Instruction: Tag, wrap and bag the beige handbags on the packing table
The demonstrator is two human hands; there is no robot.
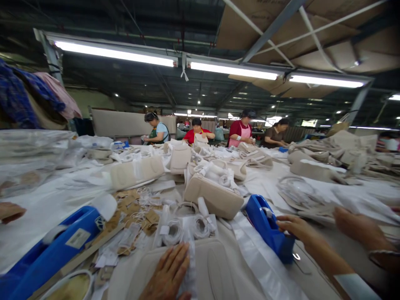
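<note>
The left hand (170,268) lies palm down, its fingers stretched out and nearly together, pressing on the flat beige bag (215,266) and the clear plastic strip (192,260) over it; it grips nothing. The right hand (293,227) has its fingers partly bent, their tips at the side of the blue tape dispenser (265,225); whether they have hold of any tape I cannot tell.

The flat beige bag lies on the table (18,246) at the near edge of the view. Just beyond it sit clear packets with white coils (172,232), and behind those a stuffed beige bag (212,196). The dispenser stands to its right, with a broad plastic sheet (262,262) between. To its left are brown tags (153,216) and, farther out, a second blue dispenser (67,239).

For good handling, the left palm would best stay flat with even pressure, so that bag and strip do not slide or crease; the right fingers should keep clear of any cutting edge.

Well right of the bag is a co-worker's braceleted hand (359,229); far left, another person's hand (11,211). Beyond it, across the table, other people work among beige pieces.
</note>
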